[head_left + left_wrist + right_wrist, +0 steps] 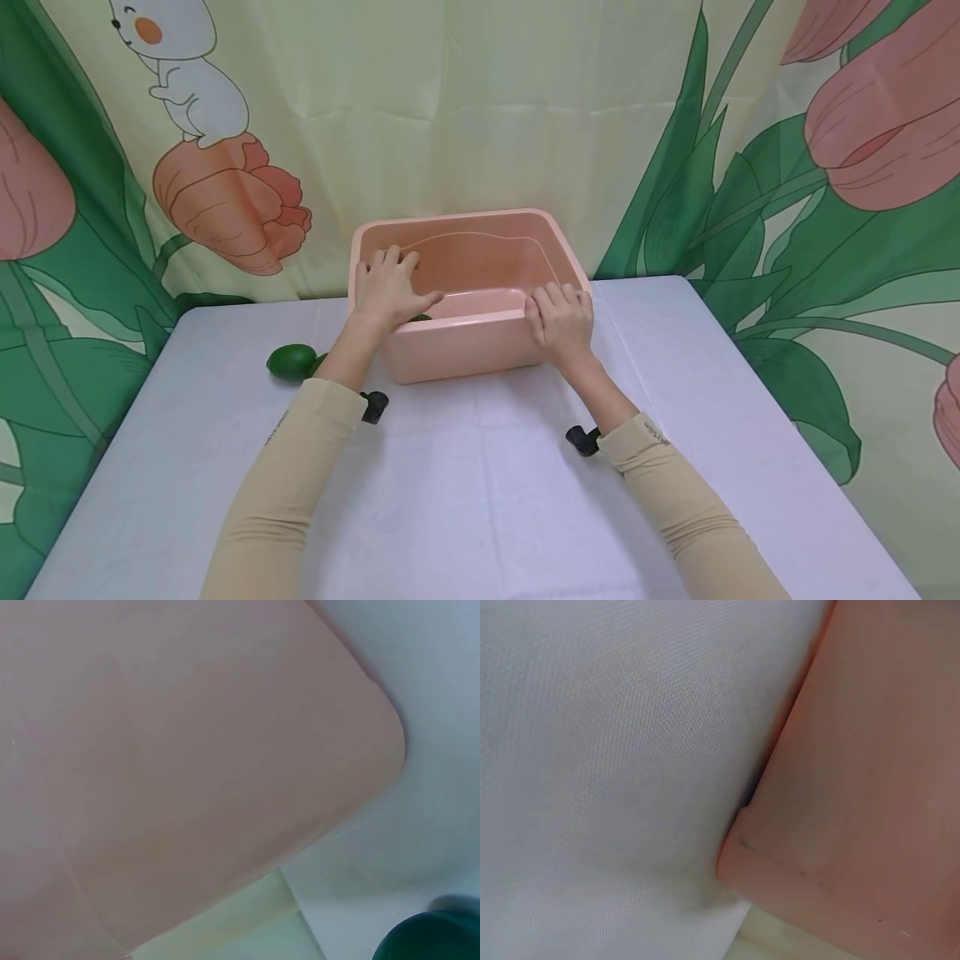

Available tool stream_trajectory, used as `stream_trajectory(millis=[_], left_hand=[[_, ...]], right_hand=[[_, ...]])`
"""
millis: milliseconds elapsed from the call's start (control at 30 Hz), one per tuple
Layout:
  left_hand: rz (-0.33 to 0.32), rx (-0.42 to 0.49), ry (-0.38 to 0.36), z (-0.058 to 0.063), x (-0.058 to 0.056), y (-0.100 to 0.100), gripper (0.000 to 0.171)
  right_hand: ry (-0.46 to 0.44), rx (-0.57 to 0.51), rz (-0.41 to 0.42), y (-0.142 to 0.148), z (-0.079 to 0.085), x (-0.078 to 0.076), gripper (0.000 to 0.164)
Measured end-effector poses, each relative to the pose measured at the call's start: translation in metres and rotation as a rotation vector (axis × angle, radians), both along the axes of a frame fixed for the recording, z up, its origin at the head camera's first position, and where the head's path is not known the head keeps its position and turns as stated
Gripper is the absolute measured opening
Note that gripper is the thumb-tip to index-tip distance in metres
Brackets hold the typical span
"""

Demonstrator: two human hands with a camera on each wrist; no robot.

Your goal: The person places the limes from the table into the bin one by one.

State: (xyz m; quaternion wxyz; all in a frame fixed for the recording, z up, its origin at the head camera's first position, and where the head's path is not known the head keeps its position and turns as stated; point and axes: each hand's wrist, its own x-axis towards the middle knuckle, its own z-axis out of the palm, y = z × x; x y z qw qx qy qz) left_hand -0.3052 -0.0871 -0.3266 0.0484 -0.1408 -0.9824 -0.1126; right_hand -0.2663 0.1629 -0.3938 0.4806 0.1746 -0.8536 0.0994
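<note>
I'm holding my left hand [386, 290] spread over the left end of the tub [465, 354], gripping its near right corner with my right hand [564, 321], its long axis running crosswise between them.

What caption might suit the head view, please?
Left hand spread over a pink tub, right hand gripping its rim, green fruit nearby.

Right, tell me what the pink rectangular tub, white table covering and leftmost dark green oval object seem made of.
Pink rectangular tub: probably moulded plastic, smooth with a soft sheen, judging by its rounded corners.
White table covering: woven fabric, matte; a fine weave shows in the right wrist view.
Leftmost dark green oval object: smooth, slightly glossy skin; real fruit or plastic imitation, can't tell.
</note>
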Motion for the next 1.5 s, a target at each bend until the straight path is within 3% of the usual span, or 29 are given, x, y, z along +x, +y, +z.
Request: stream_trajectory(millis=[267,733,967,1500], left_hand=[[-0.004,-0.041,0.047,0.001,0.002,-0.003,0.07],[-0.005,-0.039,0.132,0.006,0.006,-0.016,0.064],[0.021,-0.032,0.165,0.007,0.009,-0.028,0.061],[0.091,0.044,0.219,0.006,0.017,-0.055,0.056]], right_hand=[[0.006,0.001,0.001,0.0,0.0,0.001,0.016],[0.048,-0.016,0.01,0.001,-0.003,-0.002,0.027],[0.031,-0.012,0.006,0.0,-0.002,-0.002,0.035],[0.022,-0.004,0.008,0.001,-0.001,-0.002,0.037]])
